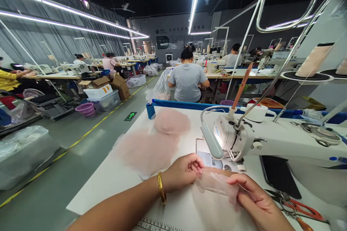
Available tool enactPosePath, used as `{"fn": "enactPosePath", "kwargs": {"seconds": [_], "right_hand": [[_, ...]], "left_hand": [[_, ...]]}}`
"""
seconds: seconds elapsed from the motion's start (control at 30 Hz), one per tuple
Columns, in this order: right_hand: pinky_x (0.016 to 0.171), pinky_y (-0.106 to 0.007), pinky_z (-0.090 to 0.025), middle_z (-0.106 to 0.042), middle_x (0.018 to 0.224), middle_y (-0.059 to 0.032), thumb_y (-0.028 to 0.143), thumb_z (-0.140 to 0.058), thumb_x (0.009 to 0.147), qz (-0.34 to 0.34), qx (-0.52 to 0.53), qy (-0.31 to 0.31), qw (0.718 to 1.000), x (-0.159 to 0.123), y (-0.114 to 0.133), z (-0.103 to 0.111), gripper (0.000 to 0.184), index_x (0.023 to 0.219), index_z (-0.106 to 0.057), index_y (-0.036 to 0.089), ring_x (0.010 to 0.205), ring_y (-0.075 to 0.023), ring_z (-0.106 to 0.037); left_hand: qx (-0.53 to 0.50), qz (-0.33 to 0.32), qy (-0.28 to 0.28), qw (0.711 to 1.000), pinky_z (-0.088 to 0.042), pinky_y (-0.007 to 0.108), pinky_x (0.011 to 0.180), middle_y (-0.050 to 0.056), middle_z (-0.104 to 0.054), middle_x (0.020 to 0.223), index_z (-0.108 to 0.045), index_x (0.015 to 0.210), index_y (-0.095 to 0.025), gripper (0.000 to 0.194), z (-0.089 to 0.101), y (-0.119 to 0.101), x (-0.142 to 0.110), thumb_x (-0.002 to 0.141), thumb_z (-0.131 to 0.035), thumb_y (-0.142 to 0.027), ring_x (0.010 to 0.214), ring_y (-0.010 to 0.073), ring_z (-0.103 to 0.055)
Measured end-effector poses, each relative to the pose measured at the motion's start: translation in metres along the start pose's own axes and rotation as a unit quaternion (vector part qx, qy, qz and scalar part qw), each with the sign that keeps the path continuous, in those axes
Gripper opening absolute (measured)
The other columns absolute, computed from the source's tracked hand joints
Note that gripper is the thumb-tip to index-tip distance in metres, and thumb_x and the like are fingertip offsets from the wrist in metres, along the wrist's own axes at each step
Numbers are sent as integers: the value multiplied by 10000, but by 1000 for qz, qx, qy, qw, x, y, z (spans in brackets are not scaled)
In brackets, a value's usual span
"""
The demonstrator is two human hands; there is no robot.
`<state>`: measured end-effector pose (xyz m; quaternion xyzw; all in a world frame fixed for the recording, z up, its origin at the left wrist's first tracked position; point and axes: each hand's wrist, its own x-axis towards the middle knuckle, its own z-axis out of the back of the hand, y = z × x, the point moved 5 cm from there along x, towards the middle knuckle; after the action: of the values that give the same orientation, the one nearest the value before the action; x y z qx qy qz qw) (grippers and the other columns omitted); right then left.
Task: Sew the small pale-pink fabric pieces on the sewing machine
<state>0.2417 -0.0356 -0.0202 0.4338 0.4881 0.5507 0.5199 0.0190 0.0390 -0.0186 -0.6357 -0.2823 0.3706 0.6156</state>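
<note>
2 hands, 1 sheer fabric [217, 184]
Left hand [188, 169] grip pinches its left end; right hand [251, 195] grip pinches its right.

You've got a free lane over the bare white tabletop [104, 178] well L of the sewing machine [233, 133], but pink fabric pcs [148, 149] lie btwn, its gray lamp [213, 140] overhangs the L side, sheer cloth [214, 184] spans the front, & phone [280, 175] + orange tool [306, 210] crowd front-R.
</note>
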Motion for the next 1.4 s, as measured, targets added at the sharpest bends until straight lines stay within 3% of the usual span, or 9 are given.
{"fn": "enactPosePath", "kwargs": {"seconds": [0.2, 0.33, 0.53, 0.67, 0.8, 0.9, 0.97, 1.1, 1.4], "right_hand": [[790, -334, -579, -721, 830, -32, 544, -637, 923, 29, -62, 50, 996, -1, -5, 3, 296, 954, -772, 283, 750, -231, -673], [829, -347, -567, -728, 850, -20, 461, -617, 918, 29, -75, 72, 994, -5, -6, 1, 274, 1080, -778, 309, 765, -234, -681], [775, -323, -522, -683, 783, -19, 223, -553, 735, -21, -188, 200, 961, -8, 2, 33, 156, 718, -698, 279, 780, -238, -661], [889, -373, -564, -766, 1059, -61, 399, -673, 830, -15, -212, 138, 967, 3, 14, 59, 128, 835, -746, 294, 1042, -324, -698], [1091, -437, -506, -716, 1359, -75, 613, -771, 849, -1, -197, 85, 977, 15, 21, 33, 497, 1260, -740, 337, 1289, -365, -629], [895, -352, -538, -733, 1005, -42, 581, -667, 949, 20, -202, 121, 972, 23, 18, -2, 311, 982, -711, 274, 976, -273, -675], [740, -299, -488, -632, 810, -6, 565, -576, 1005, 34, -187, 113, 975, 28, 12, -14, 361, 837, -619, 249, 803, -219, -607], [719, -291, -438, -594, 808, 6, 574, -528, 1038, 67, -171, 98, 978, 30, 0, -17, 376, 882, -647, 254, 773, -199, -554], [725, -285, -463, -624, 802, 6, 573, -602, 983, 72, -138, 13, 988, 24, -6, -14, 330, 907, -657, 256, 777, -196, -581]], "left_hand": [[4, 42, 41, 998, -459, 255, 659, 15, -677, 895, -700, 1116, -162, 407, -13, -3, -2, 736, -759, -295, 765, 167, -621], [94, 28, 52, 994, -381, 245, 622, -47, -556, 673, -692, 846, -165, 240, -23, -9, 0, 724, -809, -336, 657, 130, -499], [71, 54, 112, 990, -486, 283, 683, -2, -648, 735, -610, 768, -191, 206, -28, -14, 4, 783, -707, -371, 709, 174, -613], [64, 83, 142, 984, -505, 300, 685, 7, -662, 747, -593, 746, -197, 169, -35, -10, 6, 739, -686, -338, 704, 183, -632], [100, 58, 124, 985, -403, 266, 636, -20, -606, 699, -600, 691, -190, 136, -38, -12, 8, 714, -668, -306, 695, 159, -555], [124, 34, 84, 988, -292, 255, 588, -52, -458, 639, -476, 613, -196, 206, -33, -15, 8, 674, -653, -282, 660, 124, -421], [133, 38, 49, 989, -279, 256, 573, -57, -450, 633, -476, 660, -206, 189, -28, -14, 7, 669, -641, -297, 641, 126, -415], [110, 59, 26, 992, -390, 268, 589, -19, -603, 712, -593, 852, -198, 283, -29, -10, 7, 709, -683, -425, 646, 174, -545], [154, -28, -21, 987, -364, 262, 635, -15, -557, 701, -611, 723, -182, 243, -34, -10, 7, 781, -674, -410, 705, 161, -483]]}}
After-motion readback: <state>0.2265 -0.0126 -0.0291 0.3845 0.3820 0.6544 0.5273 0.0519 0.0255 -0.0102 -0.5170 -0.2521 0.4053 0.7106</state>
